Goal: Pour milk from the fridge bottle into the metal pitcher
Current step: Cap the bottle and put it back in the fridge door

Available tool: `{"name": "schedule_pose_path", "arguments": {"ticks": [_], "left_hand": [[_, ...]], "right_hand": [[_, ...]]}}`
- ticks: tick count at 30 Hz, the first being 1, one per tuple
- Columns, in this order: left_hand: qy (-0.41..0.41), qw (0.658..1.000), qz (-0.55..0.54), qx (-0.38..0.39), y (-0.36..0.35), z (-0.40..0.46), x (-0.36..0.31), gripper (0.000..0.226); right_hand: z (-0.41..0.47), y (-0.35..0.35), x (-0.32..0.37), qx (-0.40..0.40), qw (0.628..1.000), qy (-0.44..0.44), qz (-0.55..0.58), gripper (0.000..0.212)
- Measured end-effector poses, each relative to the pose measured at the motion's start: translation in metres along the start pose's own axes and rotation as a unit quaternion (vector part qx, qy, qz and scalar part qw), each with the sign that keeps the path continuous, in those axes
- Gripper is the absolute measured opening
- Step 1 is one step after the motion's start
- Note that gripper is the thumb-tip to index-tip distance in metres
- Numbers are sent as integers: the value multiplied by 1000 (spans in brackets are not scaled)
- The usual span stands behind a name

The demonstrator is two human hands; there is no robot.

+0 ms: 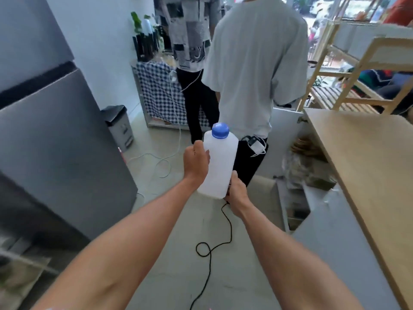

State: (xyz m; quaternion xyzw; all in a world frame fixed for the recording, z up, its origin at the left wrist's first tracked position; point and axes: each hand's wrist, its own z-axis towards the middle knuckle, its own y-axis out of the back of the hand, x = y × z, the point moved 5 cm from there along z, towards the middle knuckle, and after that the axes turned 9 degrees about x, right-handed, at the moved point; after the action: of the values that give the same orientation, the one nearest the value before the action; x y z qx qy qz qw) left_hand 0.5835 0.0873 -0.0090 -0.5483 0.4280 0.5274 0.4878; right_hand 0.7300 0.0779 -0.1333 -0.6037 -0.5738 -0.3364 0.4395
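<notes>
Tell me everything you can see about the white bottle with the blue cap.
The bottle is squarish, of translucent white plastic, with a blue screw cap on and closed. It is held roughly upright, tilted slightly, in mid-air over the floor. The left hand grips its side; the right hand holds its bottom corner. Its contents cannot be told.

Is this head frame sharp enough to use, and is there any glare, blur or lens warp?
Head view: white plastic bottle with blue cap and both hands fairly sharp; grey fridge at left motion-smeared; window area top right overexposed; wide-angle warp bends the light wooden countertop edge.
</notes>
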Motion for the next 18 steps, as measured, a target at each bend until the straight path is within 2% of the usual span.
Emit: {"name": "schedule_pose_path", "arguments": {"ticks": [3, 7, 11, 18], "left_hand": [[0, 998, 15, -58, 68, 12, -3, 39], [5, 990, 6, -142, 150, 18, -6, 41], [4, 973, 43, -228, 223, 11, -16, 45], [-2, 940, 52, -338, 325, 3, -28, 50]], "right_hand": [[7, -72, 10, 65, 997, 5, -31, 45], [19, -155, 8, 151, 985, -9, -79, 72], [36, -225, -6, 191, 976, -50, -94, 55], [62, -341, -16, 300, 941, -58, -146, 54]]}}
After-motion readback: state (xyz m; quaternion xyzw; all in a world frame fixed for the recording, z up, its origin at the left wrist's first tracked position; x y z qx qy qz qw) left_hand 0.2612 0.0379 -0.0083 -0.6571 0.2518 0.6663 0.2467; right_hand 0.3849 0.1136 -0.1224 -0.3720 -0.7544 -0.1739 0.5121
